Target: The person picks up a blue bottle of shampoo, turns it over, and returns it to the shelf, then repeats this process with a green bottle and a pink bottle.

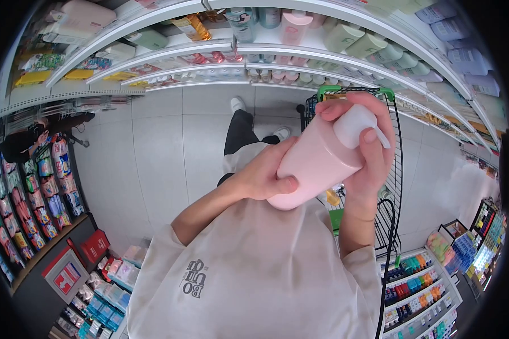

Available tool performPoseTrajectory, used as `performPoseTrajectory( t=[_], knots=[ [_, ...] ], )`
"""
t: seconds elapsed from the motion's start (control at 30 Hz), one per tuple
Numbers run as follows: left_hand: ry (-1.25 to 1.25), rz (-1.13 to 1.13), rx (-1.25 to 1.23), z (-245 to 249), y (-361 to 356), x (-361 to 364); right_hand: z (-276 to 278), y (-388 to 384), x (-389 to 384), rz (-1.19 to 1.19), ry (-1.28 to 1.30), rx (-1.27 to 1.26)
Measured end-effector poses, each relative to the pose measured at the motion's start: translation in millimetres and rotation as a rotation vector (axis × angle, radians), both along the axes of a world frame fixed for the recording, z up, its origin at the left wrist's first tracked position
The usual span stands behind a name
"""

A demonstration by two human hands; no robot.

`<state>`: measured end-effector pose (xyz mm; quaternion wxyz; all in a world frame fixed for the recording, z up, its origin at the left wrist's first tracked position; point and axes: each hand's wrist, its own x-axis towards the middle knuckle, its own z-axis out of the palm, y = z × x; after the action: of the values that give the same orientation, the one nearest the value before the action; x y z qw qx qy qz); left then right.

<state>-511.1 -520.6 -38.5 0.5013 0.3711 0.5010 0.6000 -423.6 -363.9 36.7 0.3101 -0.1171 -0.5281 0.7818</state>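
Note:
A pink pump bottle with a white pump head is held tilted in front of my chest, its top toward the upper right. My left hand grips the bottle near its base, thumb across the near side and the other fingers mostly hidden behind. Around the upper end, my right hand is curled, with the thumb against the pump head and fingers over the far side. The bottle's front shows no readable label from here.
Shelves of bottles run across the front. A black wire shopping cart with green corners stands close on my right. Another person in dark clothes is at the far left, near racks of packets. Grey tiles cover the floor.

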Motion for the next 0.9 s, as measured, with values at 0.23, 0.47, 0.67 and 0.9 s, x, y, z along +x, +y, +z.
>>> performPoseTrajectory(
  t=[0.23, 0.47, 0.67, 0.9],
  knots=[
    [0.012, 0.038, -0.022, -1, -8, -4, 0, -3, -12, 0.06, 0.003, -0.011],
    [-0.003, 0.04, -0.031, 2, -11, -6, -1, -4, -16, 0.069, 0.009, -0.003],
    [-0.023, 0.044, -0.019, 1, -11, -5, 0, -4, -16, 0.057, 0.012, 0.017],
    [-0.031, 0.032, -0.01, -1, -9, -5, -3, -3, -14, 0.057, 0.014, 0.01]
  ],
)
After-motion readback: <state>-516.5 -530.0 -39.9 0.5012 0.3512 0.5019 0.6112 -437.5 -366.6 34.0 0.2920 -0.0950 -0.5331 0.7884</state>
